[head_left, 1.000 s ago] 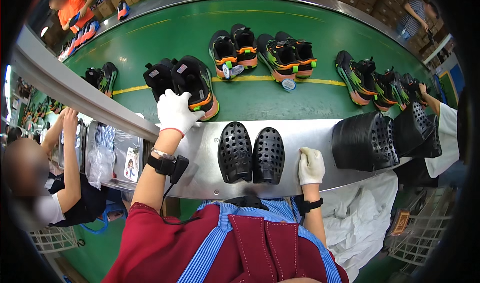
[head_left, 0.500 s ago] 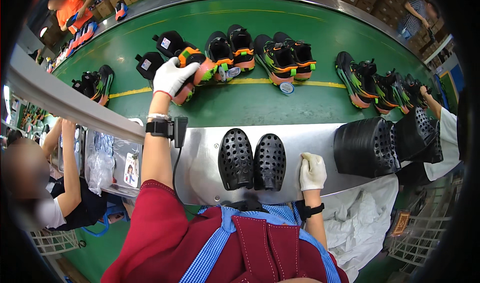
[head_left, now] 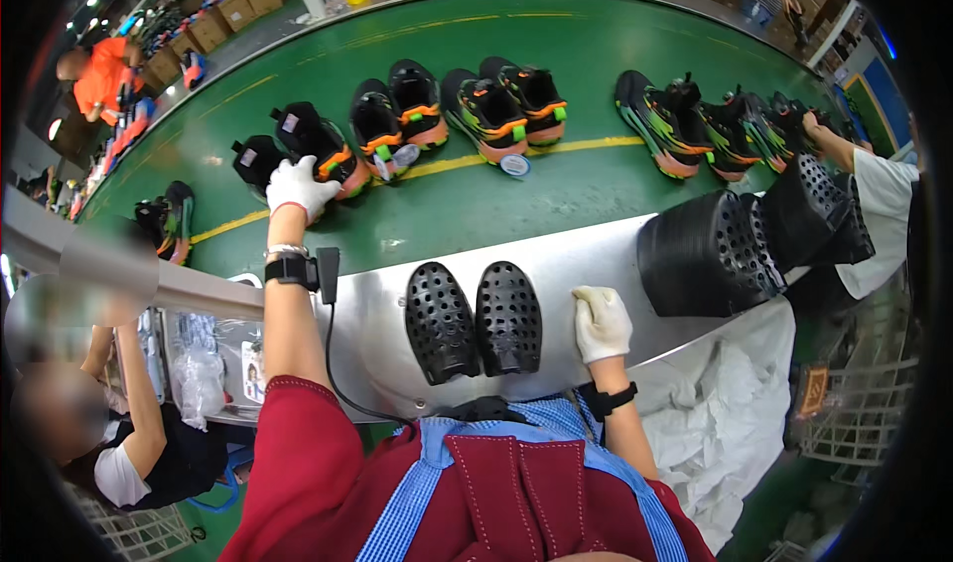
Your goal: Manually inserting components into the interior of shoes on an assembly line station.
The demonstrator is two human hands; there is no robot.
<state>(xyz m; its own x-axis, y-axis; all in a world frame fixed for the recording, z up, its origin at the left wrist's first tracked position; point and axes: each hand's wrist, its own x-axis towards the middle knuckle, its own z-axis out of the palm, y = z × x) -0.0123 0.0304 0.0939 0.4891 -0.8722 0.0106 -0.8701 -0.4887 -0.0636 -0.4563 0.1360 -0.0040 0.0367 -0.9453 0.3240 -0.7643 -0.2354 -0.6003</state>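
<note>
My left hand (head_left: 298, 187), in a white glove, is closed on the near end of a black, orange and green sneaker (head_left: 336, 155) on the green belt. A black block with a white label (head_left: 296, 123) stands out of that sneaker. A similar labelled block (head_left: 256, 161) is beside it; my hand hides much of what lies below. My right hand (head_left: 602, 324), also gloved, rests as a fist on the metal ledge (head_left: 387, 309), with nothing showing in it. Left of this fist lie two black perforated shoe-shaped forms (head_left: 440, 322) (head_left: 508, 318), side by side.
More sneaker pairs (head_left: 395, 115) (head_left: 504, 110) (head_left: 663, 130) stand along the belt (head_left: 447, 205). Stacked black perforated forms (head_left: 710, 254) sit at the ledge's right end. A white frame bar (head_left: 213, 297) crosses at left. Co-workers' arms reach in from both sides.
The view has turned, shifting the belt and shoes leftward. The sneaker in my left hand was tilted up, sole showing, and now sits lower on the belt. My right fist stays on the ledge.
</note>
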